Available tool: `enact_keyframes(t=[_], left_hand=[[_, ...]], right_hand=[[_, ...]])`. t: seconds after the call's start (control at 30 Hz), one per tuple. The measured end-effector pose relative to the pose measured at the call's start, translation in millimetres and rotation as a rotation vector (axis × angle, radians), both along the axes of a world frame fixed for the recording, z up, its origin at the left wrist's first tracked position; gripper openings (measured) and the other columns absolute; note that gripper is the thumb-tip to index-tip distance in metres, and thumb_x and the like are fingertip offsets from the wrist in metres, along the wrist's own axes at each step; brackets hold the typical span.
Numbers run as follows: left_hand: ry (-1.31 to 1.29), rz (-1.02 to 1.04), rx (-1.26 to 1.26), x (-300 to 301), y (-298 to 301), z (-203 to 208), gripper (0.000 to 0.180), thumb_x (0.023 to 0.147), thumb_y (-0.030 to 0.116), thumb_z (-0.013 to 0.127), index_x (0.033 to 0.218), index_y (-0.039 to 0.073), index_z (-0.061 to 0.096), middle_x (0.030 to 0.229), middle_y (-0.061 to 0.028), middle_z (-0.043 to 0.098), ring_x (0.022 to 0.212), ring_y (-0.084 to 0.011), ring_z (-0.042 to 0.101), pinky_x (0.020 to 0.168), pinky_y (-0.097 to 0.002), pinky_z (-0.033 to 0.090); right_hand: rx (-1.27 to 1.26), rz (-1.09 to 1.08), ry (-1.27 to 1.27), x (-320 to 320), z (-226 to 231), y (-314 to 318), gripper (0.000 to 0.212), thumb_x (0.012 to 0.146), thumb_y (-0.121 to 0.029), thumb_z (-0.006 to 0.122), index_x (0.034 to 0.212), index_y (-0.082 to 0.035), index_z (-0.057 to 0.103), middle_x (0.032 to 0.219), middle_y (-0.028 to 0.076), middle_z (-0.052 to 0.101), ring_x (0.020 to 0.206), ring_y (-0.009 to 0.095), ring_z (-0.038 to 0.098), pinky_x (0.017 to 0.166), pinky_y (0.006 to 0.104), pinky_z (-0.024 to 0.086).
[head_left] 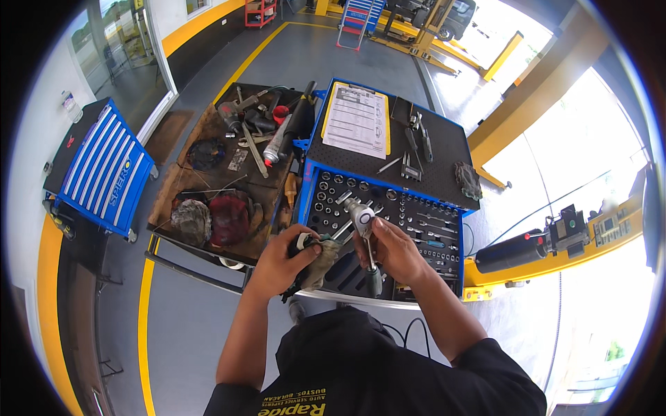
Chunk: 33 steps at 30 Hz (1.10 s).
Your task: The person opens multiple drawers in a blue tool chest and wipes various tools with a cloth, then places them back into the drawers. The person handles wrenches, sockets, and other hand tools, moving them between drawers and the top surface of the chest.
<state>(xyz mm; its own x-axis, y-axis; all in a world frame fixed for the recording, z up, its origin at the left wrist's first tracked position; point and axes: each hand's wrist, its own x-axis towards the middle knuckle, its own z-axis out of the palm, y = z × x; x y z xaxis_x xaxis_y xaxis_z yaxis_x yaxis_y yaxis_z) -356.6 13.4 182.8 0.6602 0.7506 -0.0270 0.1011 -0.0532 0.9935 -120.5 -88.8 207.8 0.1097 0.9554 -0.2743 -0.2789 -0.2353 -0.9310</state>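
My right hand (pixel 397 251) is closed round a ratchet wrench (pixel 363 220), its round head up and its dark grip pointing down toward me. A chrome socket sits by the ratchet's head on the far side. My left hand (pixel 281 262) is closed on a bunched, dirty grey-green rag (pixel 321 265), just left of the ratchet. A shiny metal bar (pixel 342 230) shows between the rag and the ratchet; whether it is held is hidden. Both hands are over an open tool drawer (pixel 316 220) with sockets, ratchets and wrenches in black foam.
A clipboard with a paper form (pixel 355 119) lies on the blue tool cart's black top, beside pliers (pixel 424 139) and a caliper (pixel 411 168). Left is a worn side tray (pixel 182 182) with rags, a spray can (pixel 277 142) and an impact gun. Yellow lift posts (pixel 541 90) stand right.
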Motion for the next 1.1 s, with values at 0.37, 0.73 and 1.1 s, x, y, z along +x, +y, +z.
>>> enact_keyframes(t=[0.37, 0.73, 1.1], left_hand=[[-0.562, 0.167, -0.844, 34, 22, -51, 0.045, 0.106, 0.026, 0.059, 0.143, 0.001, 0.055, 0.127, -0.0108, 0.069, 0.116, -0.0265, 0.068, 0.105, -0.0424, 0.051], [-0.046, -0.295, 0.102, 81, -26, -26, 0.064, 0.101, 0.011, 0.068, 0.159, 0.007, 0.041, 0.144, -0.0159, 0.059, 0.134, -0.0254, 0.056, 0.113, -0.0376, 0.042], [-0.395, -0.111, -0.65, 75, -52, -75, 0.032, 0.102, 0.019, 0.072, 0.127, 0.006, 0.058, 0.111, -0.0022, 0.067, 0.101, -0.0128, 0.066, 0.091, -0.0302, 0.053]], right_hand=[[-0.177, 0.01, 0.227, 21, -19, -15, 0.051, 0.114, -0.041, 0.034, 0.1, -0.002, 0.063, 0.074, 0.003, 0.054, 0.064, 0.013, 0.047, 0.064, 0.0302, 0.042], [-0.372, 0.008, 0.292, 33, -14, -37, 0.051, 0.117, -0.042, 0.039, 0.107, 0.002, 0.063, 0.077, 0.002, 0.052, 0.066, 0.011, 0.045, 0.061, 0.0277, 0.038], [-0.256, 0.116, 0.266, 45, -43, -40, 0.051, 0.115, -0.047, 0.04, 0.104, -0.003, 0.064, 0.075, -0.003, 0.047, 0.066, 0.008, 0.041, 0.061, 0.0247, 0.036]])
